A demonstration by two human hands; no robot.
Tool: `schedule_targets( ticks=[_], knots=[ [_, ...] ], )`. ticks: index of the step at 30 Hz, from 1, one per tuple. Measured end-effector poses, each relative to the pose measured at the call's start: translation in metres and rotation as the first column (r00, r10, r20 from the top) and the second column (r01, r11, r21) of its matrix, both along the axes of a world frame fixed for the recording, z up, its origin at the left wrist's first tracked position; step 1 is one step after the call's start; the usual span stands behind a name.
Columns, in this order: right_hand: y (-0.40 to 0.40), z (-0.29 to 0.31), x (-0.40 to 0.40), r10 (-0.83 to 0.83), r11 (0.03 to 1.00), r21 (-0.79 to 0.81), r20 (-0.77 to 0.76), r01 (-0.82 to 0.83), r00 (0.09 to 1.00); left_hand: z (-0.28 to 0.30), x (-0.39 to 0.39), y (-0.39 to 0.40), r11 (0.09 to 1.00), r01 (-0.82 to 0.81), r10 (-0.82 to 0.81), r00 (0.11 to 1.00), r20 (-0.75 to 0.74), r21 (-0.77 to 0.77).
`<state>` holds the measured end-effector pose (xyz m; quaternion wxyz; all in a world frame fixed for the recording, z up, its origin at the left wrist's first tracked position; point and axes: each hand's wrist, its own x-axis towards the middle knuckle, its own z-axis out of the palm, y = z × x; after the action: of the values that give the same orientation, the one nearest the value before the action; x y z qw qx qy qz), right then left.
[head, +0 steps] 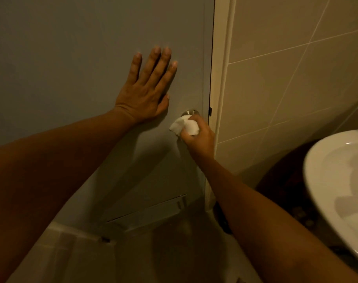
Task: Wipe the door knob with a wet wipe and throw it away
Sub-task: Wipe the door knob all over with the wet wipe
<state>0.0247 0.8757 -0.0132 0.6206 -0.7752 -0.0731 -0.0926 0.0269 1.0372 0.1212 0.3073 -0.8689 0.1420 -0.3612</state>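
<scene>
Right, starting at the far left, the left forearm comes in from the lower corner and runs up across the grey door (72, 58). At the end of it the left hand (145, 92) lies flat against the door panel, palm down, fingers released and spread, tips pointing up, thumb angled toward the knob. It grips nothing.

Just to the right and a little lower sits the door knob (190, 112), a round metal one close to the door's right edge. Only its upper curve shows; the rest is covered by the wet wipe (184, 125), a crumpled white wad pressed against the lower front of the knob. The right hand (198, 135) is clenched around that wipe, fingers curled in over it, knuckles toward the camera, with a loose fold of the wipe spilling out on the left side of the fist. The right forearm stretches back down toward the lower right corner.

Below the hands, low on the door, a slatted vent (149, 213) is set into the panel. Moving right, the pale door frame (221, 78) runs top to bottom, and beyond it the beige wall tiles (296, 68). At the far right edge, the white basin (337, 180) curves into view, well apart from the knob.
</scene>
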Motion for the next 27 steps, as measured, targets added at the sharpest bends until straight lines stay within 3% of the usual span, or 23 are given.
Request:
schedule_targets(
  ticks=[2, 4, 6, 7, 9, 12, 14, 16, 18, 20, 22, 27],
  knots=[
    [0.011, 0.008, -0.002, -0.046, 0.923, 0.36, -0.245, 0.135, 0.969, 0.001, 0.0, -0.001, 1.0, -0.001, 0.001, 1.0, -0.012, -0.006],
    [0.015, 0.011, 0.0, 0.19, 0.688, 0.701, -0.425, 0.189, 0.885, 0.002, -0.001, -0.003, 1.0, -0.004, 0.004, 0.999, -0.035, -0.021],
    [0.014, 0.008, 0.0, 0.451, 0.337, 0.922, -0.338, 0.193, 0.826, 0.002, -0.001, -0.003, 1.0, -0.008, 0.007, 0.999, -0.041, -0.026],
    [0.013, 0.004, 0.0, 0.493, 0.25, 0.947, -0.302, 0.2, 0.816, 0.001, -0.001, -0.002, 1.0, -0.008, 0.007, 0.999, -0.039, -0.024],
    [0.013, 0.004, 0.0, 0.492, 0.283, 0.939, -0.316, 0.195, 0.811, 0.001, -0.001, -0.002, 1.0, -0.005, 0.004, 1.0, -0.031, -0.019],
    [0.009, 0.011, -0.001, 0.336, 0.621, 0.771, -0.422, 0.139, 0.842, 0.001, 0.0, -0.003, 1.0, -0.008, 0.007, 0.999, -0.034, -0.026],
    [0.004, 0.012, -0.003, 0.159, 0.87, 0.49, -0.371, 0.048, 0.915, 0.0, 0.0, -0.004, 0.999, -0.014, 0.013, 0.999, -0.031, -0.033],
    [-0.006, 0.009, -0.003, 0.087, 0.989, 0.13, -0.153, -0.067, 0.984, 0.0, -0.001, -0.004, 0.999, -0.013, 0.012, 1.0, -0.028, -0.04],
    [-0.017, 0.004, 0.0, 0.093, 0.973, -0.212, -0.008, -0.093, 0.996, -0.001, -0.001, -0.004, 0.999, -0.008, 0.007, 1.0, -0.024, -0.042],
    [-0.028, -0.002, 0.003, 0.044, 0.889, -0.457, 0.061, -0.011, 0.997, -0.001, -0.001, -0.004, 0.999, -0.007, 0.006, 1.0, -0.023, -0.043],
    [-0.034, -0.004, 0.001, 0.032, 0.826, -0.56, 0.151, 0.059, 0.988, -0.001, -0.001, -0.004, 0.999, -0.003, 0.003, 1.0, -0.019, -0.042],
    [-0.033, 0.003, -0.004, 0.091, 0.792, -0.602, 0.283, 0.103, 0.955, 0.0, -0.001, -0.004, 0.999, 0.006, -0.007, 1.0, -0.02, -0.048]
  ],
)
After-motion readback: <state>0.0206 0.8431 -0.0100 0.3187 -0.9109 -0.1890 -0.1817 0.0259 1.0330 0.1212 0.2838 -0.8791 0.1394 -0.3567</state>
